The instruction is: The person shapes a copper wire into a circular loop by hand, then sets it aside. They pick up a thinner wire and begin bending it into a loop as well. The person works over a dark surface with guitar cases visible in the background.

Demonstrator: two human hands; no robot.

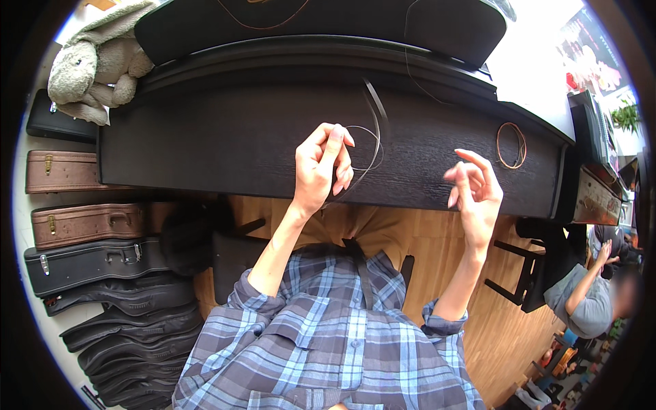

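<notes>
My left hand (322, 167) is raised over the near edge of a black piano-like cabinet (225, 143), thumb and fingers pinched together on a thin metal string. The string (380, 140) makes a loose loop just right of these fingers. A dark, motion-blurred strip (376, 102) curves up beside the loop; I cannot tell what it is. My right hand (477, 195) hovers farther right, its fingers loosely bent and apart, with nothing visible between them. Nearest to it lies a coil of copper-coloured string (511, 145) on the black top.
A grey plush rabbit (102, 68) sits at the far left. Brown and black instrument cases (89, 225) stand in a row below it. Another thin wire (408, 61) hangs over the raised black panel (328, 24). A black stool (519, 273) and a person (588, 301) are at the right.
</notes>
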